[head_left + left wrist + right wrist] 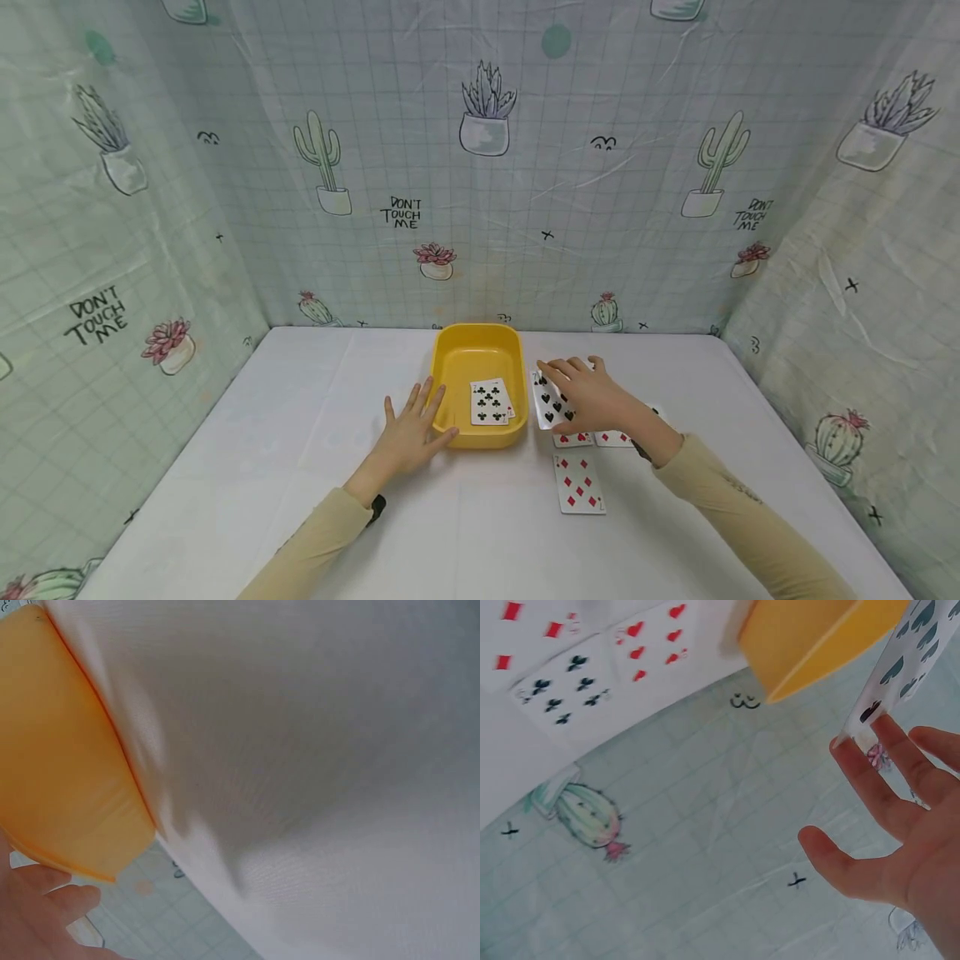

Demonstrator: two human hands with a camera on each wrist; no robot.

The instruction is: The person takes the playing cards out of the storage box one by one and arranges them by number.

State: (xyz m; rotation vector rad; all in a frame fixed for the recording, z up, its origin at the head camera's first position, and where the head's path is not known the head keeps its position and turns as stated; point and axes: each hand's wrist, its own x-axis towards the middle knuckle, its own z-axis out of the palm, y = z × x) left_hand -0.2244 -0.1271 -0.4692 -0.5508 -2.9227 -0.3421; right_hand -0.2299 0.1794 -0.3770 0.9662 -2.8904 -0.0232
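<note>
Looking nearest first, I see a diamonds card [578, 483] lying flat just below my right hand [592, 398], whose straight fingers [870, 776] lift the edge of a spades card [550, 402] without pinching it; more cards [611, 437] lie under the wrist. My left hand [411, 429] rests spread and flat, fingertips touching the near left wall of the yellow tray [457, 367]. Between both hands, inside that tray, lies a clubs card [491, 402]

Fingertips [870, 761] touch spade card [907, 656] — yellow tray [802, 637] behind
</note>
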